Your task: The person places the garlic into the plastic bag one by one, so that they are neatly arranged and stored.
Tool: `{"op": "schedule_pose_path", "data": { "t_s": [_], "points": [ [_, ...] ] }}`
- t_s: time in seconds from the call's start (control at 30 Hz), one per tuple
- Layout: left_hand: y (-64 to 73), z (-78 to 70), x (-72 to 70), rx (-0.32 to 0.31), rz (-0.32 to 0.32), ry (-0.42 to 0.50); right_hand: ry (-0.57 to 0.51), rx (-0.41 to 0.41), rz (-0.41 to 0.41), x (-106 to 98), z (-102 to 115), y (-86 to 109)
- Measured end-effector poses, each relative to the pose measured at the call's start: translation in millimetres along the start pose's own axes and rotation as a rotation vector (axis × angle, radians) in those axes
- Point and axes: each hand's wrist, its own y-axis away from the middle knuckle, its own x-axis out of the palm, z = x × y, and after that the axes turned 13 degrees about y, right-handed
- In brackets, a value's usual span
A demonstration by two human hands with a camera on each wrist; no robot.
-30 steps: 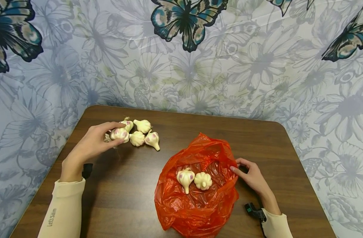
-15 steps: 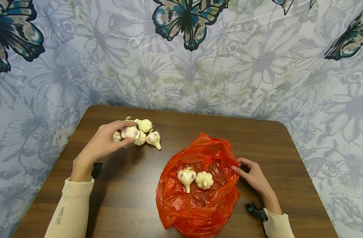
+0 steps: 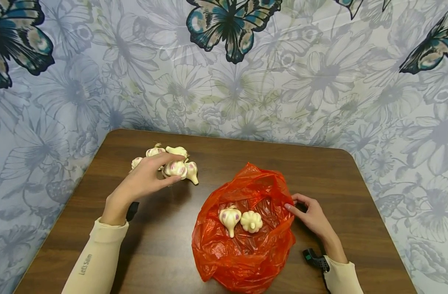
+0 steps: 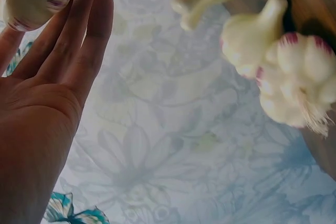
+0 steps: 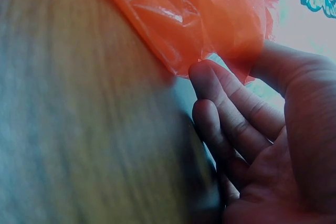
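Cream-white with purple streaks, a garlic bulb (image 3: 175,169) is pinched in the left hand (image 3: 144,175), thumb on its near side and fingers on its far side, parted just the bulb's width, with the palm clear of it. That light hold looks enough for something round and firm; squeezing harder would probably only rub off papery skin. The left wrist view shows a gap between this bulb and the others in sight there, so it seems lifted, and a little more height should help it pass the stemmed bulb (image 3: 192,171) just right of it without a knock. Behind and left of the grip lie a far bulb (image 3: 177,151), a streaked bulb (image 3: 155,151) and a partly hidden left bulb (image 3: 136,161); whatever sits directly under the held one is hard to make out. Nearer and to the right, a red plastic bag (image 3: 242,261) spreads open on the wooden table (image 3: 157,253), with two bulbs (image 3: 230,219) side by side inside. The right hand (image 3: 313,218) pinches the bag's right rim, thumb and finger nearly closed on the thin film, other fingers loosely bent. Holding that edge outward and steady seems wise, since such limp plastic could easily fold over the mouth.
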Motion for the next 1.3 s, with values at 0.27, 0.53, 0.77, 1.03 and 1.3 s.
{"op": "schedule_pose_path", "data": {
  "t_s": [0.27, 0.53, 0.77, 1.03, 1.3],
  "points": [
    [-10.0, -12.3, 18.9, 0.025, 0.029, 0.031, 0.009, -0.008, 0.007, -4, -7, -9.6],
    [-14.7, -29.7, 39.3, 0.079, 0.109, 0.051, 0.007, 0.008, 0.018, -5, -6, -10.2],
    [-16.2, -47.0, 56.1, 0.18, 0.148, 0.081, 0.0, 0.004, 0.016, -4, -7, -11.1],
    [-11.8, -64.0, 73.9, 0.238, 0.223, 0.172, -0.013, -0.043, 0.005, -1, -9, -12.3],
    [-10.0, -73.5, 83.6, 0.239, 0.268, 0.177, -0.007, -0.041, -0.002, -2, -9, -11.9]
  ]
}}
